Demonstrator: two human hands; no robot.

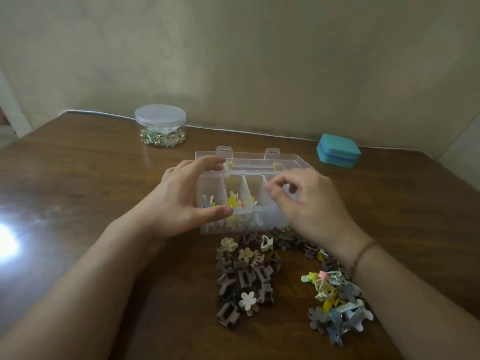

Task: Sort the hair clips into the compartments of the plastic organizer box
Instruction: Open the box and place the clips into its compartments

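The clear plastic organizer box [262,219] stands open mid-table, its lid [249,154] lying back behind it. My left hand [187,196] grips the box's left end, thumb on the front rim and fingers on the rear rim. Over the right compartments, my right hand [309,201] has its fingers curled, pinching what looks like a small pale hair clip [287,189]. Several coloured clips [233,201] lie in the left compartments. In front of the box sit a pile of brown and beige claw clips [244,276] and a pile of pastel clips [337,302].
A clear lidded jar [160,126] with small trinkets stands at the back left of the wooden table [78,178]. A teal zip case [338,151] lies at the back right, near the wall. Glare marks the table's left side.
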